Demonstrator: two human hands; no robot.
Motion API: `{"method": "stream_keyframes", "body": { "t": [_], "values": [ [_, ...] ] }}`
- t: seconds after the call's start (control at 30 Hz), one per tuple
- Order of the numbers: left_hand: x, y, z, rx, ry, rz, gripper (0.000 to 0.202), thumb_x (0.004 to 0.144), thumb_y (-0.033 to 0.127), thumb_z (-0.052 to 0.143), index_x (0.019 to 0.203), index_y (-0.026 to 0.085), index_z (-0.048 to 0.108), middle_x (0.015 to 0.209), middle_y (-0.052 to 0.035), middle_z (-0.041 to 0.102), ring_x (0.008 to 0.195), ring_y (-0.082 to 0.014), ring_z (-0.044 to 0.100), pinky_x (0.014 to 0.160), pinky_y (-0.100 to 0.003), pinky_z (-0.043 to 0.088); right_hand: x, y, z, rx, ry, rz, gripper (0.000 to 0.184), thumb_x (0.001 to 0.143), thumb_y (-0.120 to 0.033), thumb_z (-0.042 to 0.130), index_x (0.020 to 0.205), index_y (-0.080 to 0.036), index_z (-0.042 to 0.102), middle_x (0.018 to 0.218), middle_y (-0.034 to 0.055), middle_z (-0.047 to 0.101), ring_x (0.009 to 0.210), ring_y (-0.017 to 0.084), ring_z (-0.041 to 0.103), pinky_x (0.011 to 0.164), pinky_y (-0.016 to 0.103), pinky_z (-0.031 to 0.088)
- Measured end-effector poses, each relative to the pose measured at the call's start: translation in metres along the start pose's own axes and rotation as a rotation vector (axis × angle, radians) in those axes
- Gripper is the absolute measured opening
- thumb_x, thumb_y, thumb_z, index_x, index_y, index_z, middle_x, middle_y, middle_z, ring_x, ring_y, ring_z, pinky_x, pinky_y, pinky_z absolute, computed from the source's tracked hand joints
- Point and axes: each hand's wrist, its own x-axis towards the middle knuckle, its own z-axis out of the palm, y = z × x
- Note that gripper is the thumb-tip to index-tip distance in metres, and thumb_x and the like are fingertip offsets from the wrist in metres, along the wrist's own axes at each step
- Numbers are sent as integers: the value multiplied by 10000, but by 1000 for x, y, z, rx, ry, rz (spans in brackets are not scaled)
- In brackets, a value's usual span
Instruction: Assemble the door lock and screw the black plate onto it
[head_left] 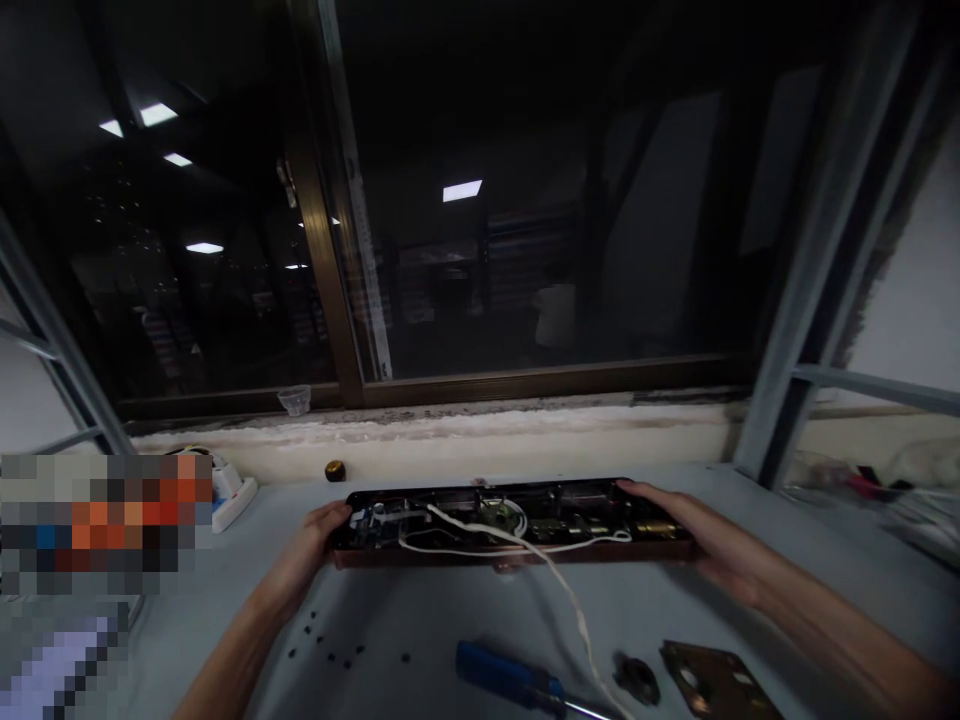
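Nearest me lie a blue-handled screwdriver (499,672), a dark round part (636,680) and a brownish plate (716,682), probably set this side to be within easy reach. Left of them, small dark pieces (331,657) are scattered, apart from the tools. Beyond, the long open casing (517,557) spans between my hands: my left hand (316,538) grips one end, my right hand (701,535) the other, likely to keep it level, its open side showing the inner parts. I can't tell whether it touches the table (420,610). A white cable (559,580) hangs over its near wall towards me. Farther back sit a small dark knob-like piece (335,470), then a clear cup (295,400) by the dark window (525,270).
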Motion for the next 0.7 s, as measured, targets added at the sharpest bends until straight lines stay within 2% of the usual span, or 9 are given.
{"method": "stream_keyframes", "body": {
  "t": [0.1,0.17,0.23,0.3,0.37,0.43,0.47,0.53,0.7],
  "values": [
    [2,0,-2,100,19,-2,322,737,416,441,782,138,598,534,16,545,456,-127,488,427,-222,372,2,-1,-2,23,-50,130,365,643,-516,498,701,-188,650,650,77,683,649,251,630,470,301,462],
    [3,-2,-5,327,155,78,319,750,405,425,820,159,617,593,-9,588,525,-163,541,473,-254,410,4,-3,-7,-109,1,24,394,637,-532,511,773,-189,649,743,81,687,733,255,626,586,319,482],
    [1,-1,-5,605,395,306,299,753,380,445,887,180,623,747,-47,638,674,-210,585,582,-304,446,4,-8,-12,-264,30,-193,405,641,-519,533,884,-213,637,918,77,668,869,253,600,718,324,468],
    [-5,3,-1,804,539,672,264,772,323,460,950,197,608,895,-67,638,833,-228,576,717,-339,437,0,-15,-15,-399,-64,-395,392,672,-504,529,951,-244,622,1070,69,611,988,246,550,782,323,446],
    [-14,7,9,908,433,1031,239,792,252,465,991,210,590,957,-67,626,937,-213,545,802,-333,412,-6,-21,-15,-509,-250,-511,336,717,-484,508,926,-254,635,1145,63,561,1046,236,511,831,327,421],
    [-22,10,21,967,196,1217,243,799,205,477,1021,218,577,959,-64,624,953,-189,538,817,-310,411,-12,-24,-12,-591,-391,-551,275,740,-455,506,855,-252,652,1155,60,544,1044,229,507,880,348,383],
    [-24,10,26,977,107,1240,243,805,189,474,1023,219,575,937,-62,627,916,-176,552,797,-299,421,-14,-25,-11,-613,-425,-557,252,750,-439,503,813,-250,656,1151,59,542,1035,228,510,892,359,368],
    [-25,7,34,944,27,1205,229,822,171,447,1004,210,581,876,-56,636,813,-151,575,729,-274,445,-16,-25,-9,-626,-439,-557,231,761,-415,497,735,-246,651,1128,56,547,1017,230,513,887,371,361],
    [-17,0,42,739,99,979,206,831,206,425,893,192,621,793,-47,656,731,-142,591,651,-247,467,-16,-22,-4,-589,-404,-515,214,767,-365,483,669,-241,627,1053,51,565,925,207,546,824,341,385]
  ]
}}
